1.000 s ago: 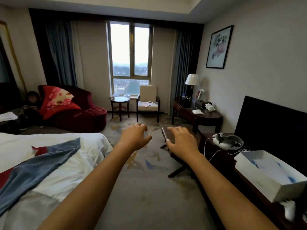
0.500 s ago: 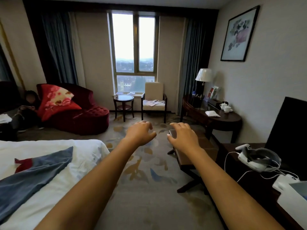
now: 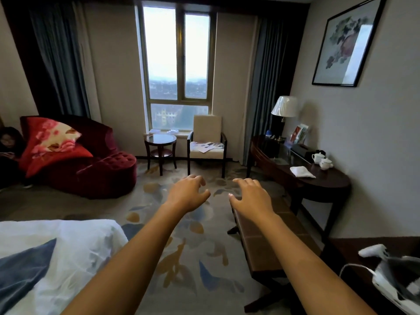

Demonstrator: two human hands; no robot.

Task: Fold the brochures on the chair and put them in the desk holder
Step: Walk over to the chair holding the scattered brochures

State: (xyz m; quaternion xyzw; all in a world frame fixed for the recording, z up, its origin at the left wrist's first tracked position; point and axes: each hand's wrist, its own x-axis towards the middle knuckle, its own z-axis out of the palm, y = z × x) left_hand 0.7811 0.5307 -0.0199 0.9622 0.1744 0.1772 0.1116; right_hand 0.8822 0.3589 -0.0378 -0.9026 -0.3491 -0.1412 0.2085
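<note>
Over the last second the view has closed in on the far end of the room: the chair under the window now sits larger and more central than it did, and the white box that filled the right foreground has dropped out of sight, which reads as the person walking toward the chair. Both arms are held out ahead, palms down. The left hand has its fingers loosely curled and slightly apart, pinching nothing; the right hand matches it, fingers spread a little and empty. The brochures lie loose and overlapping on the chair seat, flat and unfolded, well apart from both hands. The desk holder stands on the curved bench to the right of the chair, near the lamp, with some printed leaflets already upright in it. So the task looks barely begun: the approach is under way, no sheet is touched yet, and the next move probably calls for reaching the seat and gathering the papers before any folding.
</note>
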